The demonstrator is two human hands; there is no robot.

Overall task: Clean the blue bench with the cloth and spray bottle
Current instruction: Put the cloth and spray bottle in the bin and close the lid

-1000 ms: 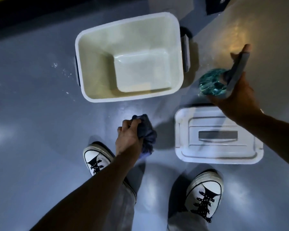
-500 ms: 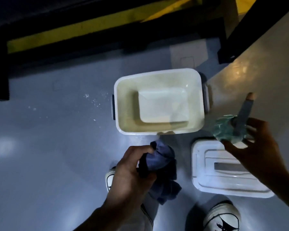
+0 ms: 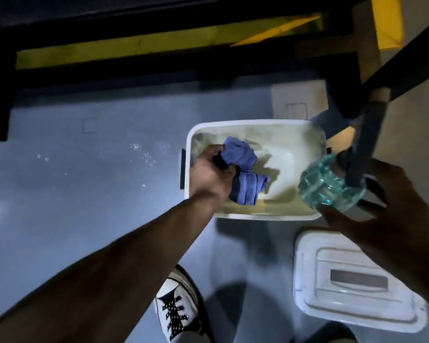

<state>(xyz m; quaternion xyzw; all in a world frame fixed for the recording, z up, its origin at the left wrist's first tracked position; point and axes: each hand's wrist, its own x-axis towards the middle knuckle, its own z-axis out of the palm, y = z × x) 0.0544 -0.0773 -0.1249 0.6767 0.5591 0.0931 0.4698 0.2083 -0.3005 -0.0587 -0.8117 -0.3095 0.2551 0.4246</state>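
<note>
While the white tub (image 3: 253, 216) sits open on the blue-grey floor (image 3: 84, 194), the left hand (image 3: 211, 175) hangs over its left half with the fingers (image 3: 209, 151) clenched around a bunched blue cloth (image 3: 240, 169). The cloth dangles inside the outline of the tub, above its pale bottom; whether it touches the bottom cannot be told. Apart from the cloth held over it, the tub shows only its bare cream interior and a raised rectangular base.

Over the tub's right rim, the right hand (image 3: 391, 219) grips a clear teal spray bottle (image 3: 330, 186) from below and behind, fingers wrapped on the faceted body, with the dark grey trigger head (image 3: 364, 144) rising up and away from the tub. The bottle is motion-blurred.

Just nearer than the tub's right corner, a white lid (image 3: 352, 288) lies flat on the floor, apart from the tub, its recessed handle slot facing up. Nearer still than the tub, below its middle, a white laced sneaker (image 3: 176, 310) stands on the floor. Beyond the tub runs a yellow stripe (image 3: 134, 54) along a dark edge.
</note>
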